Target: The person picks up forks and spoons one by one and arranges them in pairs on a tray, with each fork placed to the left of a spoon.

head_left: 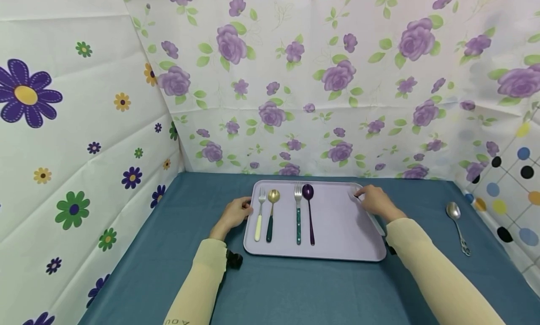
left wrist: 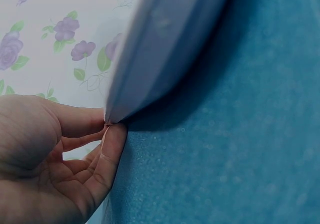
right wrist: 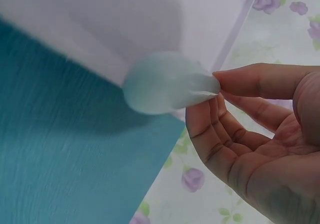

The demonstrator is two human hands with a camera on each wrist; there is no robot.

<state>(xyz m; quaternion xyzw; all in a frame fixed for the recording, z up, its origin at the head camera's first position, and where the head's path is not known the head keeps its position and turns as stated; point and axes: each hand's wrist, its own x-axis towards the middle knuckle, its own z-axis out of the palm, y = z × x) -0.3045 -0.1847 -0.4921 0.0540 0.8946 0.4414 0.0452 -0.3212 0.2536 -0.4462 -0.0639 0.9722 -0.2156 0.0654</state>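
Note:
A pale lilac tray lies on the blue-covered table. My left hand pinches its left rim; in the left wrist view, the thumb and fingers meet at the tray edge. Over the tray's right side, my right hand grips a piece of cutlery with a pale, translucent, rounded handle; what kind it is I cannot tell. On the tray lie a fork with a cream handle, a gold spoon with a green handle, a fork with a green handle and a purple spoon.
An ornate silver spoon lies on the blue tablecloth to the right of the tray. Flower-patterned sheets hang behind and at the left. A dotted sheet stands along the right side.

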